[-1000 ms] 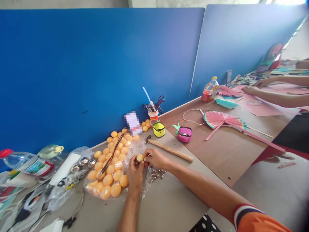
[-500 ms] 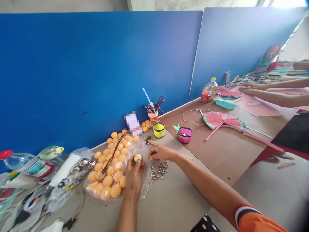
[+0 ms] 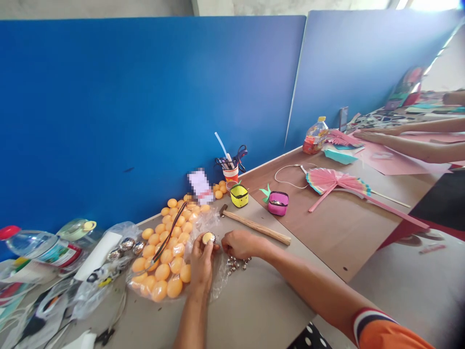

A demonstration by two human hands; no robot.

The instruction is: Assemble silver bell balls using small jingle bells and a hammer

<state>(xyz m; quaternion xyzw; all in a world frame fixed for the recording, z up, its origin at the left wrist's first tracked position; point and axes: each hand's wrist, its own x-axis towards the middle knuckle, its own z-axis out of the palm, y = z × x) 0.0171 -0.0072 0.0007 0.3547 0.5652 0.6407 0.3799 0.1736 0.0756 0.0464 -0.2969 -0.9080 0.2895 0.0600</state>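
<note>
From my end: the work is a small ball (image 3: 208,238), pale yellow on top with a shiny silver rim, up in the left hand (image 3: 202,259) near the middle of the gray tabletop (image 3: 254,300). Left hand is gripping it, thumb on the near side, fingers wrapped behind. Right hand (image 3: 239,244) is just beside it, apart from the ball, fingers curled in; I can't tell if anything is pinched there. Loose small metal pieces (image 3: 235,265) sit just below the right hand, partly hidden by it. Crumpled clear plastic (image 3: 219,286) spreads around the left hand, and a pile of orange balls (image 3: 162,271) is directly left, a dark cord (image 3: 168,238) across it. Hammer (image 3: 259,227) lies flat beyond the right hand, head toward the partition. Past that I've got a yellow container (image 3: 239,197) and a magenta one (image 3: 278,203) with something shiny inside. Far left: mirror-finish balls (image 3: 127,244) and a red-capped bottle (image 3: 51,249). Right side: pink pleated fan (image 3: 332,179), then a co-worker's hands (image 3: 370,137) on pink paper (image 3: 397,162). Blue partition (image 3: 152,97) runs along the back.
</note>
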